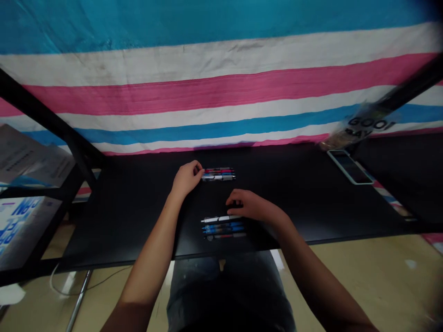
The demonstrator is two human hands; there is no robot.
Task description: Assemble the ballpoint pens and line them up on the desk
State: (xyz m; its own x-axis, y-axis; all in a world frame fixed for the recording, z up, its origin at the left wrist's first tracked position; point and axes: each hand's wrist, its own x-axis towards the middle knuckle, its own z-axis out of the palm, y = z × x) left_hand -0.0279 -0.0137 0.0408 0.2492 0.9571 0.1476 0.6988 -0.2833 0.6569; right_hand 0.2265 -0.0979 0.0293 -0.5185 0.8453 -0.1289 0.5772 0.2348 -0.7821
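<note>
A row of several pens (218,172), with red, blue and white barrels, lies side by side toward the back of the black table. My left hand (187,177) rests at its left end, fingers curled and tips against the pen ends. Closer to the front edge is a second row: a white pen (215,219), blue pens (223,228) and a dark pen (224,236) with a reddish part. Over the right end of the white pen is my right hand (251,205), its thumb and bent fingers apart. It partly hides that pen's end.
A phone (350,167) lies on the table's right side, beside a clear plastic bag (360,127) with printed letters. Black metal frame bars (78,157) rise at both sides. Boxes (24,230) stand at the left. A striped sheet (221,92) hangs behind the black table (294,184).
</note>
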